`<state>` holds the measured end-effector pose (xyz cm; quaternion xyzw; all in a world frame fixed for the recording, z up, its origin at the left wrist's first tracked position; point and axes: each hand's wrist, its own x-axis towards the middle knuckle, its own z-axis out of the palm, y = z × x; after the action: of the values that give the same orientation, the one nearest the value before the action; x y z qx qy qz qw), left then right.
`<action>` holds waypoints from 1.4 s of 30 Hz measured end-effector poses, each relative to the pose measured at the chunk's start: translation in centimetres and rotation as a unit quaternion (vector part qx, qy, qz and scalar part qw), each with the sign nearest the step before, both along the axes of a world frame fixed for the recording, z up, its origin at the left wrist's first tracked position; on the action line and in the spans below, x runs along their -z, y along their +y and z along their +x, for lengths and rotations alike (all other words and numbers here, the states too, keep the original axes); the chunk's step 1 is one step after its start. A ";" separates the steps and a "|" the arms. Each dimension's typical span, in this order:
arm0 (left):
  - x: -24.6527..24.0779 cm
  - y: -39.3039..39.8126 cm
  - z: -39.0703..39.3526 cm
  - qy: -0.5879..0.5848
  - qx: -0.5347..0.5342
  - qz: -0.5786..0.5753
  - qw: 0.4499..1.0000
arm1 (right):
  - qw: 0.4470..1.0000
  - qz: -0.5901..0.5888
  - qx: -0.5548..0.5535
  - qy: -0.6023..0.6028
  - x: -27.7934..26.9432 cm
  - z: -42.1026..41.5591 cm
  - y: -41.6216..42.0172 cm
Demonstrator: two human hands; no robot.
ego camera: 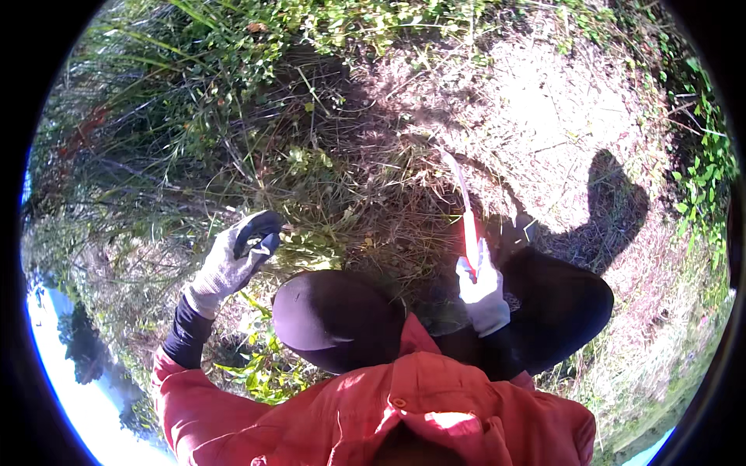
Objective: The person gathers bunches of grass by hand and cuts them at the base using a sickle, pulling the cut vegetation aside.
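My right hand, in a pale work glove, grips the red-and-white handle of a sickle. Its slender, curved blade points away from me, over dry cut grass. My left hand is raised at the left, in a light knit glove with a dark coated palm and fingers. Its fingers and thumb curl towards each other with a gap between them, and I see nothing held there. Grass and stems lie just beyond the fingertips.
My bent knees in dark trousers are close below the hands. Tall grass and leafy weeds stand ahead on the left. Sunlit ground with dry litter stretches ahead on the right. Green leafy plants line the far right.
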<state>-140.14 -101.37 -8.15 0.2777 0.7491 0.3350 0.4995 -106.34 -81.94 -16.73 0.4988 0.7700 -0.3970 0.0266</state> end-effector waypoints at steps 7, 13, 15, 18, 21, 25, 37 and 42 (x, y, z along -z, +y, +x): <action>-7.8 -3.1 4.2 0.189 -0.115 -0.044 0.974 | 0.998 -0.057 0.014 -0.018 1.1 -3.1 -0.6; -7.9 -3.3 7.6 0.259 -0.209 -0.049 0.942 | 0.991 -0.119 0.044 0.041 -0.3 -3.2 -0.3; -7.1 -4.9 10.5 0.271 -0.252 -0.055 0.927 | 0.986 -0.166 0.004 -0.036 -2.2 -3.8 0.0; -7.1 -2.8 12.6 0.279 -0.295 -0.100 0.908 | 0.981 -0.139 -0.130 -0.020 1.0 -2.7 2.2; -6.0 -2.7 16.3 0.303 -0.373 -0.092 0.872 | 0.962 -0.267 -0.062 0.008 0.1 -4.0 4.0; -5.2 -1.7 16.4 0.365 -0.304 -0.139 0.869 | 0.955 -0.265 -0.113 0.069 0.5 -3.6 4.9; -7.1 -4.3 36.9 0.273 0.014 -0.332 0.903 | 0.893 -0.448 0.049 -0.001 -1.0 -5.8 4.5; -6.3 -6.0 38.1 0.128 -0.008 -0.322 0.938 | 0.881 -0.471 0.046 0.011 -0.8 -5.6 5.4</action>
<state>-102.09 -107.42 -1.86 0.1367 0.8768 0.0409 0.4592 -111.94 -76.51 -15.91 0.4576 0.4691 -0.7191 0.2312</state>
